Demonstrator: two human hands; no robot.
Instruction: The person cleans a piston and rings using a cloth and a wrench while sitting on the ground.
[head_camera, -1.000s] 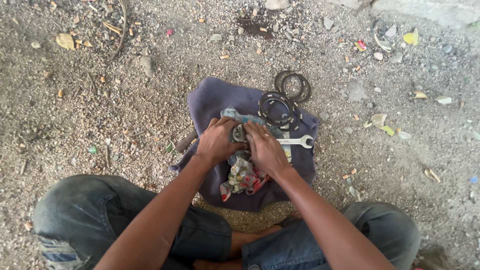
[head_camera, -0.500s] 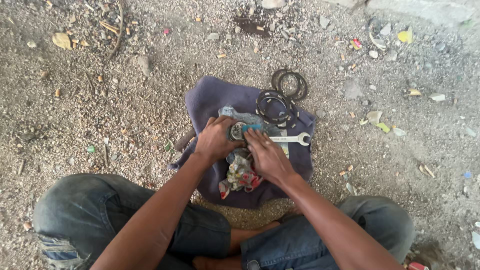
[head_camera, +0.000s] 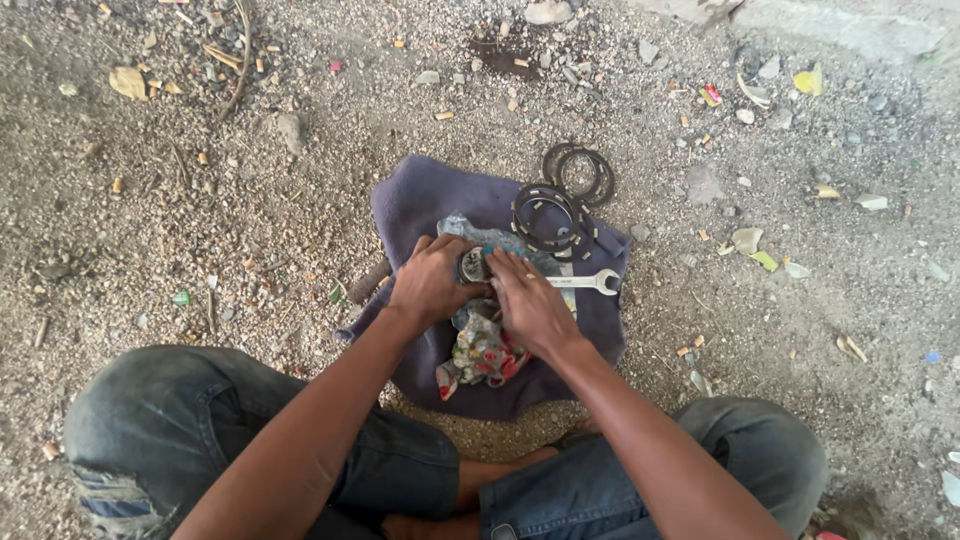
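Left hand grips a round metal part; right hand fingers curl onto it, an open-end wrench just beyond them.

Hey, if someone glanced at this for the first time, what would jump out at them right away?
Most striking are the left hand and right hand, closed together around a small round metal part at the centre of a purple cloth spread on gravelly ground. Just beyond them lie dark metal rings, a silver spanner beside the right hand, and a colourful patterned rag under the wrists.
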